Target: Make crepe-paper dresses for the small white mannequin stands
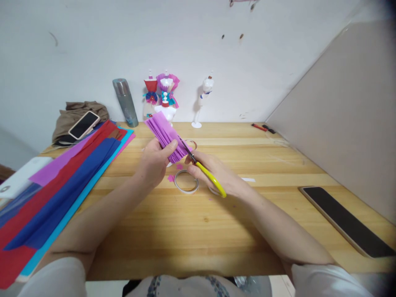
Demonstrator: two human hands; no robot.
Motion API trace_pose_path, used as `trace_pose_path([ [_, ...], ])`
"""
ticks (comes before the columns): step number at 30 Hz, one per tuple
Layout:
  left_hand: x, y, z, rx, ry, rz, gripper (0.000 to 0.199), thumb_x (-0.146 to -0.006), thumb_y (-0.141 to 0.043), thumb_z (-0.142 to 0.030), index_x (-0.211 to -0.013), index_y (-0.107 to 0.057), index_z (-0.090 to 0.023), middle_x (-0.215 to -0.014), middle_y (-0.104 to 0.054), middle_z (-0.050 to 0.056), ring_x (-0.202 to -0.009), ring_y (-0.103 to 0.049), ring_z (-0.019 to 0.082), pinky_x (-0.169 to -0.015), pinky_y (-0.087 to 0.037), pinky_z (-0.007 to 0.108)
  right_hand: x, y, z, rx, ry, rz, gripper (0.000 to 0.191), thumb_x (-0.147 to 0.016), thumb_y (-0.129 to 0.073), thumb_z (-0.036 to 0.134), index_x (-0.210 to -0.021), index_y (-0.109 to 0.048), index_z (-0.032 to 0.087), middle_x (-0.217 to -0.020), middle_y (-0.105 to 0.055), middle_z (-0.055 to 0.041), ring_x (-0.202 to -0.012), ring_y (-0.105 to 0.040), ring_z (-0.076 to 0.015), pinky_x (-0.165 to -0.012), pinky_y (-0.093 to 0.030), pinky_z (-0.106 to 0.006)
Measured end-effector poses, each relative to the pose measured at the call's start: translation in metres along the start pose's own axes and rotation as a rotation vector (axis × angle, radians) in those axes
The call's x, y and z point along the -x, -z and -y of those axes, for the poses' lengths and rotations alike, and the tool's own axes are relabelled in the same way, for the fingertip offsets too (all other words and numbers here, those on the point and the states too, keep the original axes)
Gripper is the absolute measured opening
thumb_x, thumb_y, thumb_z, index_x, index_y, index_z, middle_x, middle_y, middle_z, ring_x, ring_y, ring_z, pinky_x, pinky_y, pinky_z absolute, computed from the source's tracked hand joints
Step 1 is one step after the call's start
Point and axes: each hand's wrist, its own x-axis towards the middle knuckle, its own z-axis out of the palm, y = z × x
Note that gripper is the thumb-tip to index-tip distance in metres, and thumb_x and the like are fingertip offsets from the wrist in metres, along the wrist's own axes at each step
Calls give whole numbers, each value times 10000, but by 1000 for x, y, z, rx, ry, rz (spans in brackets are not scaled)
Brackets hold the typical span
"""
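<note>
My left hand [157,159] is closed on a pleated stack of purple paper [163,134], its thumb lying across the near face. In my right hand [208,167] is a pair of scissors [210,176] with yellow handles, its dark blades along the right edge of the paper. Whether the blades are cutting into the paper cannot be made out. Below the hands, a roll of tape [176,185] lies flat on the wooden table [204,235]. Small pink paper scraps [171,178] lie beside it. Another tape ring [192,143] shows partly behind the scissors.
Coloured paper sheets [71,194] cover the left side. A phone [84,125] rests on brown cloth [66,115], near a flask [125,103]. Small dressed mannequin figures [151,88] and a white stand [196,123] line the wall. A dark-screened device [346,218] lies right.
</note>
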Motion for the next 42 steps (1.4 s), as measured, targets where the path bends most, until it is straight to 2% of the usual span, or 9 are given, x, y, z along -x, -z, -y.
trace_pose_path([
  [8,-1,3,2,1,20,-25,215,-760,-761,-286,-889,-707,-122,-916,-780,106,-910,-741,260,-881,-573,379,-2,0,0,-28,-3,35,353,-927,-424,530,-873,-514,193,-775,-543,-30,-675,-484,-178,-642,-387,-318],
  [16,-2,1,2,31,15,-8,242,-761,-767,-290,-908,-684,-117,-895,-779,118,-938,-743,289,-920,-565,426,-3,-3,-1,-35,3,8,361,-930,-425,542,-828,-504,205,-738,-535,-17,-650,-473,-167,-619,-362,-303],
  [26,-1,1,0,12,30,-28,234,-758,-763,-304,-892,-689,-126,-871,-768,98,-891,-738,257,-865,-567,375,-1,-12,-1,-45,-23,-42,313,-946,-428,470,-759,-438,219,-695,-539,-2,-631,-491,-158,-606,-356,-294],
  [33,-2,4,0,-7,53,-76,236,-761,-756,-278,-915,-657,-128,-865,-739,70,-862,-713,208,-844,-544,326,-1,-14,3,-17,-80,-42,290,-961,-432,443,-801,-492,209,-682,-551,7,-600,-495,-143,-610,-341,-279],
  [42,-1,2,-2,-3,39,-46,244,-751,-767,-279,-910,-671,-122,-870,-753,88,-883,-725,243,-840,-553,355,2,-9,5,-63,-9,-23,265,-965,-417,426,-809,-456,215,-708,-528,6,-645,-487,-149,-631,-364,-284],
])
